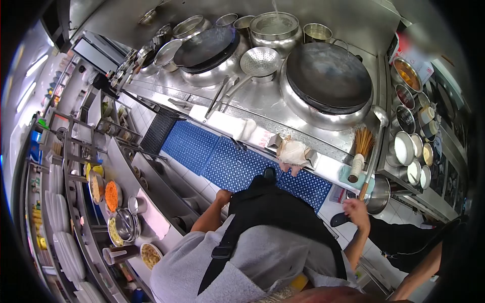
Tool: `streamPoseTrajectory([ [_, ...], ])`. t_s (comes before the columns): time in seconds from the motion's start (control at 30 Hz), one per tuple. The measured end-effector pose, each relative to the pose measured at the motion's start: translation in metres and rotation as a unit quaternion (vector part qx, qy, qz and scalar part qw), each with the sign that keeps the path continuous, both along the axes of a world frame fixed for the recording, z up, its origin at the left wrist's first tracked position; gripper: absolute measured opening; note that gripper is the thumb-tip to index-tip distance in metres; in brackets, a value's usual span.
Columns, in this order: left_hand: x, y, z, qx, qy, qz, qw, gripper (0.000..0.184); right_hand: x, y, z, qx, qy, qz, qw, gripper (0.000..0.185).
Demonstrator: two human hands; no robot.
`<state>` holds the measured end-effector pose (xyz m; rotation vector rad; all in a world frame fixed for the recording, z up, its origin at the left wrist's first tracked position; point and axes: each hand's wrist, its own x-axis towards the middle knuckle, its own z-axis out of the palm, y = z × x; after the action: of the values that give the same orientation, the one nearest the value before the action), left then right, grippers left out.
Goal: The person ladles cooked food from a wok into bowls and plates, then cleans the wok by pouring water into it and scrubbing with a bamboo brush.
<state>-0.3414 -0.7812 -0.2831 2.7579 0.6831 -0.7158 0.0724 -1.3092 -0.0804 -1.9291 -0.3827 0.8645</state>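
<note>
My left hand (224,196) hangs beside my black apron (283,212), its fingers curled in, with nothing visible in it. My right hand (357,213) is at the end of a ladle's wooden handle (364,190), fingers loosely bent; I cannot tell whether they touch it. The ladle's metal bowl (380,115) rests at the right edge of the stove. Left of the handle, a bamboo wok brush (362,146) lies on the front ledge, over a greenish cloth (348,175). A large black wok (329,76) sits on the right burner.
A second wok (207,48) and a perforated strainer (259,61) are on the stove. Seasoning bowls (403,146) fill the right-hand stand. Behind my left side, a counter holds shredded orange food (112,196) and bowls. Another person's legs (404,240) and arm (419,275) are close on my right.
</note>
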Motion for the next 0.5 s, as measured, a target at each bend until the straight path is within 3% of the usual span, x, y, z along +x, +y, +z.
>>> streamPoseTrajectory([
  [0.03,0.004,0.005,0.0,0.026,0.006,-0.073,0.997,0.024,-0.01,0.009,0.002,0.003,0.032,0.03,0.999,0.02],
  [0.1,0.01,0.008,0.006,-0.09,0.032,0.121,0.988,0.023,-0.026,0.034,-0.001,-0.03,0.009,0.07,0.997,0.021],
  [0.17,0.014,0.013,0.015,-0.1,0.056,0.148,0.982,0.022,-0.033,0.049,-0.025,-0.036,0.003,0.093,0.995,0.022],
  [0.23,0.016,0.02,0.021,-0.013,0.076,0.008,0.997,0.02,-0.043,0.062,-0.059,-0.018,0.015,0.097,0.995,0.024],
  [0.27,0.014,0.027,0.016,-0.099,0.017,0.167,0.981,0.019,-0.046,0.067,-0.068,-0.033,0.002,0.105,0.994,0.024],
  [0.3,0.019,0.035,0.018,-0.065,0.081,0.105,0.989,0.017,-0.048,0.072,-0.075,-0.05,-0.009,0.116,0.992,0.024],
  [0.4,0.016,0.054,-0.002,-0.132,-0.08,0.243,0.958,0.018,-0.053,0.084,-0.092,-0.065,0.047,0.101,0.992,0.025],
  [0.47,0.028,0.06,-0.008,-0.144,-0.06,0.347,0.925,0.02,-0.056,0.091,-0.093,-0.082,0.064,0.098,0.99,0.025],
  [0.5,0.032,0.062,0.001,-0.099,-0.016,0.217,0.971,0.022,-0.054,0.097,-0.095,-0.072,0.026,0.121,0.99,0.025],
])
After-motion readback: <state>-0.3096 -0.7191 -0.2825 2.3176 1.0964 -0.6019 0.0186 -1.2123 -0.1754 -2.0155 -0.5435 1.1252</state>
